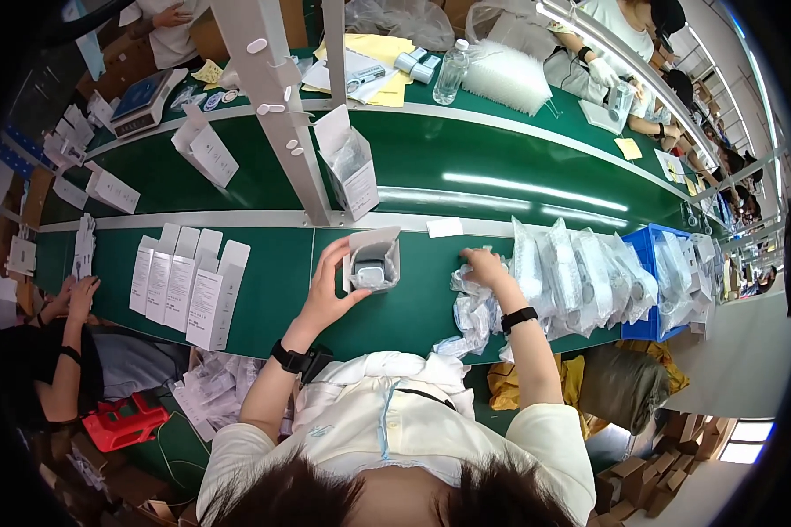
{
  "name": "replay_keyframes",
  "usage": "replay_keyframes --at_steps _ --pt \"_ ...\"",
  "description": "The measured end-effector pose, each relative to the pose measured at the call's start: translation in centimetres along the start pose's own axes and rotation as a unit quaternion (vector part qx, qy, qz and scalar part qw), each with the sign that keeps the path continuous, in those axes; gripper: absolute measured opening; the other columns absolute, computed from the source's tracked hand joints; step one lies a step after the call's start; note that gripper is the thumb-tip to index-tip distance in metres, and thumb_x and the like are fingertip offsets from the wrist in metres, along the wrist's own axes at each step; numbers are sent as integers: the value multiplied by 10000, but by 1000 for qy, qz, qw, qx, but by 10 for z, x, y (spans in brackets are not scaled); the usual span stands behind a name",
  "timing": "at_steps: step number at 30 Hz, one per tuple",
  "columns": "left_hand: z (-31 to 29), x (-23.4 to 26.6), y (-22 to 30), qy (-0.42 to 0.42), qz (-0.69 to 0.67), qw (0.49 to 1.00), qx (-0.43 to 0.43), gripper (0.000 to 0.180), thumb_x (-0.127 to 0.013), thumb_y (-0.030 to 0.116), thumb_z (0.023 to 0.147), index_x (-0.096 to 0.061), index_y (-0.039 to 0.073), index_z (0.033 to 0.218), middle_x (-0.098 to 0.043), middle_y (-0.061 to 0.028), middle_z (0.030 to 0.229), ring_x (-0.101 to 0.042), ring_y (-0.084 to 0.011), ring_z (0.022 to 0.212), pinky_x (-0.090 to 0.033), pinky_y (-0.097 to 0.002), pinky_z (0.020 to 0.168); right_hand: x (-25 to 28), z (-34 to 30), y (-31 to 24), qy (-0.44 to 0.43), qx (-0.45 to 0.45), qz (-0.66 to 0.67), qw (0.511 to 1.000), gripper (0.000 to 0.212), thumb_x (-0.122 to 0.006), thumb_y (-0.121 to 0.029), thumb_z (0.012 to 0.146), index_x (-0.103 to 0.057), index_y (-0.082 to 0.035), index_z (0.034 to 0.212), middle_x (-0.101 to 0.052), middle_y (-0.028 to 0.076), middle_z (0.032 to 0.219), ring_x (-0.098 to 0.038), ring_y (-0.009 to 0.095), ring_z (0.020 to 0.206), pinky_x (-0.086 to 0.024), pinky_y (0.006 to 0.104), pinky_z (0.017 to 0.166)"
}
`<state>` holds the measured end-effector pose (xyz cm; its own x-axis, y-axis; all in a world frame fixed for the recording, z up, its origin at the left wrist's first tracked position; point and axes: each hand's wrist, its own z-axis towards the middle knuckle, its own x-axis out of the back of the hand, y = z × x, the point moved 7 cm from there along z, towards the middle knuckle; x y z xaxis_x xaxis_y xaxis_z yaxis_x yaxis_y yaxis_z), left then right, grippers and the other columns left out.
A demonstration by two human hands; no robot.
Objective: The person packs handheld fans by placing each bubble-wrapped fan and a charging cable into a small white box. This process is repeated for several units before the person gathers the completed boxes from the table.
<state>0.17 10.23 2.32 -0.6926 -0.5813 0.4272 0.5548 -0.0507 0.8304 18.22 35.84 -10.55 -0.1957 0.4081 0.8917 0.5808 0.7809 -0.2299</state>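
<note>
My left hand (327, 285) is wrapped round the left side of an open white box (390, 255). Inside the box sits a light grey device (371, 274) in a clear bag, seen from above, and the box's flap stands raised at the back. Over a heap of small clear plastic packets (473, 318) is my right hand (485, 267), its fingers curled down on a packet at the heap's far end; the fingertips are partly hidden. Just to the right of that hand stands a row of clear bubble-wrap pouches (560, 268).
Several white boxes (177, 279) stand in a row at the left. A blue crate (643, 263) holds more pouches at the right. Behind the bench edge, a metal post (277, 105) rises near another open box (350, 167). A co-worker's hands (77, 292) handle papers at far left.
</note>
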Motion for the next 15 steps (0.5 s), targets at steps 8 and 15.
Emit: replay_keyframes --at_steps 8,15 --pt "8 2 11 33 69 996 46 195 -690 53 660 -572 -7 804 -484 -117 1098 -541 -276 919 -449 -324 751 62 -31 -30 288 174 -52 940 162 -674 -159 701 -621 -88 835 -607 69 796 -580 239 734 -449 361 668" --pt "23 9 10 71 97 989 85 153 -686 20 641 -572 -33 729 -569 -100 853 -572 -220 667 -446 -289 580 146 -84 -93 364 123 370 846 160 -663 -86 736 -564 -27 848 -608 99 725 -562 257 564 -430 284 533"
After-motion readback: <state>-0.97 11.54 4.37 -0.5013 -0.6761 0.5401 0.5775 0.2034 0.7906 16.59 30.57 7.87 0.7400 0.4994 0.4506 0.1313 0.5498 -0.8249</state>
